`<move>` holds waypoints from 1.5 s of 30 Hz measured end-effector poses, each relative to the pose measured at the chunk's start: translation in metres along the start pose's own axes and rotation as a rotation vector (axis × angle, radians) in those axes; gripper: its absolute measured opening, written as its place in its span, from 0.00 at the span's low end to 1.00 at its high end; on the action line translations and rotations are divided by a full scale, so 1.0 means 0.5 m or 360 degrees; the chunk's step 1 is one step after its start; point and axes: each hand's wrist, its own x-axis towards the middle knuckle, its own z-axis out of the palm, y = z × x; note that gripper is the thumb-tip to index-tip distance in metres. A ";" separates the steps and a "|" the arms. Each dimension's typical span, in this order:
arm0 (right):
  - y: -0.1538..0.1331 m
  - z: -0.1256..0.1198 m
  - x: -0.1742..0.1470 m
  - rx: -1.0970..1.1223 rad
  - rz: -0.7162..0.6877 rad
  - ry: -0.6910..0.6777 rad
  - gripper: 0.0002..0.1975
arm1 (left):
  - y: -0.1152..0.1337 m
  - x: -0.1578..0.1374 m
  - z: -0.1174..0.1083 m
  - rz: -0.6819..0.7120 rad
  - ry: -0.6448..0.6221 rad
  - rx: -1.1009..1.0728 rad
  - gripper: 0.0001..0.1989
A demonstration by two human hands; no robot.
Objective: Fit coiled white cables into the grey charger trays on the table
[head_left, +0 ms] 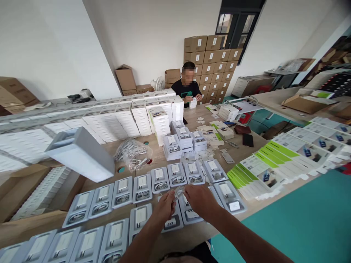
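Between my hands is a coiled white cable (pixel 179 191). My left hand (pixel 166 206) pinches its left side, and my right hand (pixel 197 197) has its fingers closed on the right side. Below them lies a grey plastic tray (pixel 175 223), partly hidden by my left hand and forearm. A second tray (pixel 192 216) sits under my right hand. Rows of similar trays (pixel 142 187) spread to the left, most with a white block in the upper recess and a coiled cable below. The tray at the right (pixel 229 193) shows a small white piece in its lower recess.
Behind the trays lies a clear bag of cables (pixel 133 153). A tall stack of grey trays (pixel 82 153) leans over an open carton (pixel 27 193). White boxes (pixel 123 120) form a wall at the back. Flat printed boxes (pixel 274 157) line the right edge. A co-worker (pixel 188 87) sits opposite, holding a small box.
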 end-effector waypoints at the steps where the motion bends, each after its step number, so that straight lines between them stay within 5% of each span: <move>1: -0.006 0.001 0.001 0.0157 0.0060 0.0008 0.08 | -0.005 0.002 0.000 -0.0002 0.0000 -0.0025 0.27; 6: -0.039 0.042 0.005 0.1240 0.0383 0.0080 0.11 | -0.023 -0.003 -0.003 -0.0080 -0.0060 -0.0232 0.23; 12: -0.071 0.100 -0.003 0.2018 0.0652 0.0016 0.15 | -0.031 -0.015 -0.014 0.0002 -0.0118 -0.0360 0.22; 16: -0.068 0.098 -0.006 0.1486 0.0485 0.0198 0.13 | -0.024 -0.016 -0.018 0.0033 -0.0179 -0.0395 0.21; 20: -0.054 0.083 -0.011 0.0835 0.0088 0.0608 0.11 | 0.009 -0.030 -0.025 0.0390 -0.0152 -0.0176 0.18; 25: -0.044 0.052 -0.031 0.0918 -0.0162 0.0863 0.16 | 0.068 -0.076 -0.030 0.0845 -0.0009 0.0538 0.16; 29: -0.043 0.018 -0.032 0.1067 -0.0119 0.0967 0.14 | 0.088 -0.087 -0.032 0.0880 0.0088 0.0549 0.18; 33: -0.037 -0.013 -0.011 0.1362 0.0245 0.0890 0.21 | 0.098 -0.086 -0.034 0.0896 0.0001 0.0553 0.17; 36: -0.031 -0.030 0.009 0.1556 0.0327 0.0448 0.23 | 0.107 -0.090 -0.031 0.0919 -0.0062 0.0565 0.15; 39: -0.030 -0.041 0.022 0.1543 0.0215 0.0226 0.10 | 0.114 -0.088 -0.032 0.0838 -0.0007 0.0506 0.16; 45: -0.025 -0.054 0.033 0.1082 -0.0116 0.0229 0.09 | 0.126 -0.086 -0.057 0.0674 -0.0174 0.0939 0.15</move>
